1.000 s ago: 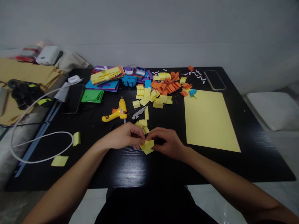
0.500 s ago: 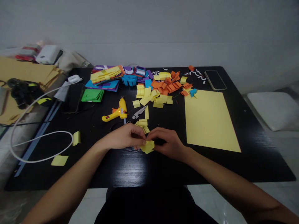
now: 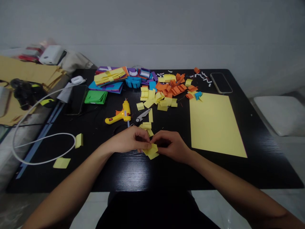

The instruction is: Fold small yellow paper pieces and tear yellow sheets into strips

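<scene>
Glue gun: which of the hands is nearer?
Left. The left hand is on the near side of the glue gun, slightly right of it; the right hand is farther right, also on the near side.

A small piece of yellow paper (image 3: 152, 152) is seen just below the centre of the frame. It is folded, with overlapping flaps shown and angular corners pointed toward the right and bottom. It is held pinched, its upper left part hidden from view.
</scene>
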`<action>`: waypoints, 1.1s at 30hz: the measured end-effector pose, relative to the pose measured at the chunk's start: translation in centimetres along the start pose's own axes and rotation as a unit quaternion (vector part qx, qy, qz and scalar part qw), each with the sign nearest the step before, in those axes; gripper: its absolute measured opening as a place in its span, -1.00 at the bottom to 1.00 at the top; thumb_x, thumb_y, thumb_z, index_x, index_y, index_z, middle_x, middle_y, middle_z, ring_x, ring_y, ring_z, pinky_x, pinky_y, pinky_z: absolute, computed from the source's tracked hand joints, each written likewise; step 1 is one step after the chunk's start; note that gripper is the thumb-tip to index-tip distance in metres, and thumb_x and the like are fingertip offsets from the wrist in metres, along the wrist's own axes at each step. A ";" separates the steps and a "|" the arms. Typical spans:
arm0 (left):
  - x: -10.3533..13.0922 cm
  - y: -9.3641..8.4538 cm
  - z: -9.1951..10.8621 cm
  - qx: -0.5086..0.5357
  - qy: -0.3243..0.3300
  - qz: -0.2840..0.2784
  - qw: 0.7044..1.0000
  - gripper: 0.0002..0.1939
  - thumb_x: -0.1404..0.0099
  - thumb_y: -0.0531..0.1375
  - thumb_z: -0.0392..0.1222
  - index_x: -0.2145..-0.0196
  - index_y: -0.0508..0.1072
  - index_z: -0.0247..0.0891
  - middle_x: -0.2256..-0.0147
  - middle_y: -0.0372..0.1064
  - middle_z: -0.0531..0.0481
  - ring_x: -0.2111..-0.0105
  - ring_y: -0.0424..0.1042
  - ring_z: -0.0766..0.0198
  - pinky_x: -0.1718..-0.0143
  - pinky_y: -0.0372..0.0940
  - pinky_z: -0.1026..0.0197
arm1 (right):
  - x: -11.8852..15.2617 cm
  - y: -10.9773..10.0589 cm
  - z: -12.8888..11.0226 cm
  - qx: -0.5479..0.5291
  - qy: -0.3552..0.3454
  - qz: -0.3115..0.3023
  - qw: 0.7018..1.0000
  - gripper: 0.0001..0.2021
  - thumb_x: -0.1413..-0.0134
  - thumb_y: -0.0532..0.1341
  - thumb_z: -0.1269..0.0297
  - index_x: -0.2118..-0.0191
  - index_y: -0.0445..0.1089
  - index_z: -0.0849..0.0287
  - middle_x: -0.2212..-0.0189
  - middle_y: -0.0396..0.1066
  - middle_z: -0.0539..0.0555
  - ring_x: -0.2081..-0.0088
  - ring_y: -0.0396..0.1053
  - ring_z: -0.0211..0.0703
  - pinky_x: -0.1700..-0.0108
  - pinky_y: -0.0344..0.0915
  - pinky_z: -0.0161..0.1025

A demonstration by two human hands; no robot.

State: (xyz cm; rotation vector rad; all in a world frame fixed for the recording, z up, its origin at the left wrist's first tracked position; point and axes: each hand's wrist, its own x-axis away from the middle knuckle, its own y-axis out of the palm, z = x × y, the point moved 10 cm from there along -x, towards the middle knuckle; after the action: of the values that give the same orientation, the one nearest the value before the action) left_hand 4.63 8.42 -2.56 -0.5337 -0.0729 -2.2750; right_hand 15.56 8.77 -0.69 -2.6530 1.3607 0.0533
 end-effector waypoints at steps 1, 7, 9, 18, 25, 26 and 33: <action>0.0 0.0 0.0 -0.001 -0.001 -0.001 1.000 -0.83 -0.26 0.34 -0.13 0.32 0.58 -0.32 0.46 0.50 0.04 0.46 0.49 0.34 0.42 0.30 0.34 | 0.0 0.0 0.1 -0.005 0.006 0.000 1.000 -0.86 -0.04 0.43 0.37 0.23 0.59 0.16 0.32 0.54 0.04 0.37 0.50 -0.26 0.33 0.42 -0.34; 0.3 -0.3 0.8 -0.022 0.027 0.020 0.999 -0.86 -0.30 0.32 -0.16 0.33 0.57 -0.30 0.43 0.51 0.04 0.44 0.46 0.35 0.39 0.29 0.34 | 0.0 0.1 1.5 -0.106 0.081 0.000 0.991 -0.79 0.02 0.49 0.31 0.22 0.57 0.16 0.37 0.56 0.01 0.36 0.52 -0.25 0.26 0.48 -0.29; 0.6 -0.8 1.5 -0.037 0.047 0.053 0.997 -0.87 -0.31 0.31 -0.16 0.31 0.56 -0.29 0.43 0.51 0.05 0.44 0.45 0.35 0.39 0.29 0.34 | -0.1 0.1 2.0 -0.143 0.106 0.003 0.984 -0.76 0.03 0.50 0.27 0.23 0.56 0.16 0.36 0.58 0.02 0.36 0.53 -0.25 0.24 0.50 -0.27; 1.8 -1.2 5.4 -0.187 0.188 0.104 0.959 -0.89 -0.44 0.22 -0.24 0.18 0.57 -0.22 0.23 0.58 0.01 0.24 0.54 0.30 0.15 0.36 0.30 | -0.3 -0.9 2.3 -0.173 0.124 0.027 0.977 -0.79 0.00 0.49 0.23 0.24 0.57 0.16 0.31 0.60 0.03 0.28 0.55 -0.22 0.16 0.48 -0.25; 1.8 -0.9 5.4 -0.226 0.190 0.119 0.948 -0.90 -0.44 0.25 -0.19 0.19 0.58 -0.21 0.25 0.58 0.01 0.25 0.55 0.27 0.15 0.37 0.28 | -0.3 -0.9 2.5 -0.170 0.142 0.034 0.975 -0.80 -0.03 0.47 0.18 0.27 0.58 0.16 0.35 0.58 0.00 0.32 0.51 -0.23 0.21 0.43 -0.26; 1.9 -0.9 5.4 -0.227 0.192 0.124 0.947 -0.90 -0.44 0.25 -0.19 0.20 0.57 -0.21 0.24 0.58 0.01 0.25 0.55 0.27 0.15 0.37 0.28 | -0.3 -0.8 2.6 -0.177 0.145 0.034 0.973 -0.80 -0.01 0.48 0.19 0.28 0.58 0.16 0.36 0.58 0.00 0.32 0.51 -0.24 0.21 0.43 -0.27; 2.2 -0.9 5.8 -0.233 0.215 0.152 0.936 -0.90 -0.45 0.23 -0.22 0.21 0.56 -0.23 0.27 0.55 0.02 0.28 0.52 0.32 0.21 0.35 0.32 | 0.0 -0.4 3.7 -0.235 0.188 0.033 0.953 -0.83 -0.03 0.47 0.23 0.27 0.56 0.14 0.36 0.57 -0.03 0.37 0.50 -0.27 0.28 0.41 -0.30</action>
State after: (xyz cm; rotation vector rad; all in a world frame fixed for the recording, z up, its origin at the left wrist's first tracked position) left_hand 4.73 8.80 3.72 -0.2461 0.7329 -2.0463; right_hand 16.00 9.55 -4.33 -3.1298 1.7381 -0.1464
